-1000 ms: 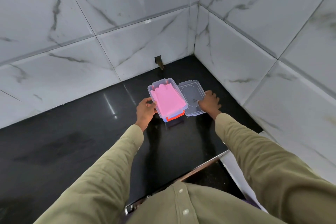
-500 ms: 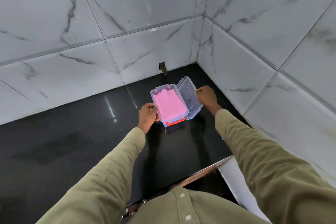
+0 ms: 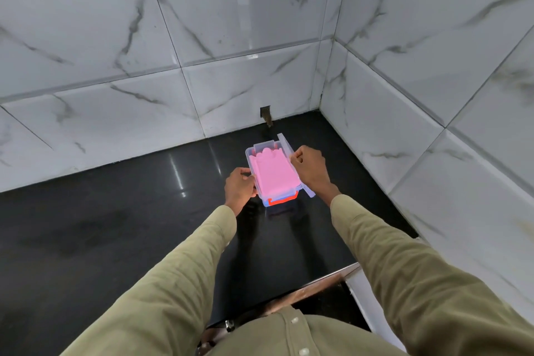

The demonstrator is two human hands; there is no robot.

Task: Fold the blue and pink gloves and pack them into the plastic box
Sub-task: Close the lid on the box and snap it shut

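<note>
A clear plastic box (image 3: 250, 156) with an orange clasp (image 3: 281, 200) sits on the black counter. A folded pink glove (image 3: 273, 175) lies flat on top inside it, and a sliver of blue shows under it at the near end. My left hand (image 3: 239, 189) grips the box's left wall. The clear lid (image 3: 284, 144) stands nearly on edge along the box's right side, pinched by my right hand (image 3: 309, 169).
The black glossy counter (image 3: 130, 228) runs left and toward me; its front edge (image 3: 326, 280) is near my body. White marble tile walls (image 3: 404, 130) close in behind and to the right. A small dark fitting (image 3: 266, 115) sits at the wall base behind the box.
The lid lay flat to the right of the box; my right hand has raised it up to nearly vertical. My left hand has stayed on the box.
</note>
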